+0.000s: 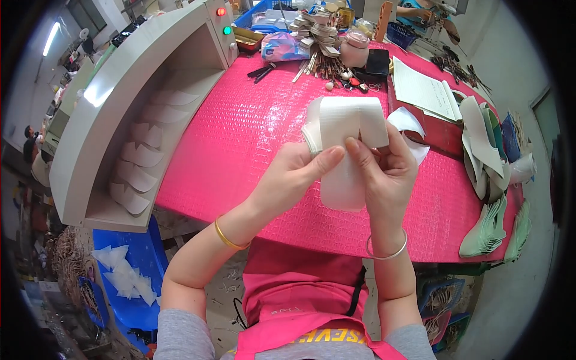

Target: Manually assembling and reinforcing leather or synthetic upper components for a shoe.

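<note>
Above the pink table, my two hands hold up curved white cut pieces (345,117) of thin sheet material. Several edges show layered at the left side, next to my left hand (303,168). Its fingers go behind the pieces while the thumb presses on the front. My right hand (389,159) pinches the white material at a dark notch near the middle, its fingers curled on the right side. Part of the white material hangs below the thumbs. Beyond my right hand lies a loose white piece (406,122).
At left, a grey machine (135,72) with an open tray holds several white pieces (133,174). A blue bin (157,246) with translucent scraps stands below. A pink jar (354,48), sticks and a paper pad (420,90) occupy the far side. Pale green pieces (485,231) stand at right.
</note>
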Available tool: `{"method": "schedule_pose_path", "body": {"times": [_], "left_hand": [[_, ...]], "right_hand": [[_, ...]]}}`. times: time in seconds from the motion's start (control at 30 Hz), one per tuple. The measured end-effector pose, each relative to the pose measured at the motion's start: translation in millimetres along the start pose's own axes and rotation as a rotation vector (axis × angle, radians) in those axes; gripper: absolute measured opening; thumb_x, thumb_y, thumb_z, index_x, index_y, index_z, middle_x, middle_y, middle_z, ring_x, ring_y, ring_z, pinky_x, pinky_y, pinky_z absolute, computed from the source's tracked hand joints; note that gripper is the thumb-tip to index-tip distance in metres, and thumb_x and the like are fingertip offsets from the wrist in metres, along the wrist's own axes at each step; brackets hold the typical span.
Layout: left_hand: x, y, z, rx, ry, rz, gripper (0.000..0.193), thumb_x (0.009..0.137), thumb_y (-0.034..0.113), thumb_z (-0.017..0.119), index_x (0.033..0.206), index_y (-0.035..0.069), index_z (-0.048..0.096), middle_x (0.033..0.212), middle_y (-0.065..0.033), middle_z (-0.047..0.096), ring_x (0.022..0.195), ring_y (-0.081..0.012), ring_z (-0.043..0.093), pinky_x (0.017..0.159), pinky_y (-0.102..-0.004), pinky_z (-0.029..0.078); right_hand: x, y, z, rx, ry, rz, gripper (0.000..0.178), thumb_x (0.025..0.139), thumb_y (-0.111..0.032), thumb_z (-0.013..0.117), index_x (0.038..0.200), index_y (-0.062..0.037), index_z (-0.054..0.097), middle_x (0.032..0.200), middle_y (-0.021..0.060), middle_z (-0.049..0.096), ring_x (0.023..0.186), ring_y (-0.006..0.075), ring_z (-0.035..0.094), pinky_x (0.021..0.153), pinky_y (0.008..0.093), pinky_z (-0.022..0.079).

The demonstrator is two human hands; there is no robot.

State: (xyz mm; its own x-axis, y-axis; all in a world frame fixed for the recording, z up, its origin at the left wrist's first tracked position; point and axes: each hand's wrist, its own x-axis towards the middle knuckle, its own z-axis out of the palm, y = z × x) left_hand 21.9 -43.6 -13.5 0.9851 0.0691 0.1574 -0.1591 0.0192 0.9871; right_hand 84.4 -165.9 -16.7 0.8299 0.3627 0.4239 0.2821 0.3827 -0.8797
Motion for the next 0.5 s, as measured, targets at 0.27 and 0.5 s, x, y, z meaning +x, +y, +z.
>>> {"method": "schedule_pose_path", "body": {"times": [0.27, 0.5], "left_hand": [[58, 28, -17, -0.189, 0.097, -0.041, 0.038, 0.086, 0.031, 0.050, 0.095, -0.006, 0.056, 0.084, -0.0087, 0.061, 0.074, -0.0122, 0.059, 0.064, -0.0241, 0.047], [72, 35, -4, -0.253, 0.177, -0.122, 0.040, 0.087, 0.034, 0.048, 0.090, -0.005, 0.057, 0.077, -0.0071, 0.060, 0.068, -0.0097, 0.054, 0.061, -0.0235, 0.042]], "right_hand": [[-24, 5, -8, 0.009, 0.017, 0.004, 0.067, 0.074, 0.008, 0.056, 0.130, -0.0038, 0.023, 0.126, 0.0153, 0.033, 0.105, 0.0262, 0.050, 0.085, 0.0321, 0.047], [-17, 35, -14, -0.072, 0.128, -0.108, 0.064, 0.075, 0.001, 0.061, 0.129, -0.0045, 0.027, 0.125, 0.0139, 0.037, 0.093, 0.0196, 0.057, 0.060, 0.0195, 0.051]]}}
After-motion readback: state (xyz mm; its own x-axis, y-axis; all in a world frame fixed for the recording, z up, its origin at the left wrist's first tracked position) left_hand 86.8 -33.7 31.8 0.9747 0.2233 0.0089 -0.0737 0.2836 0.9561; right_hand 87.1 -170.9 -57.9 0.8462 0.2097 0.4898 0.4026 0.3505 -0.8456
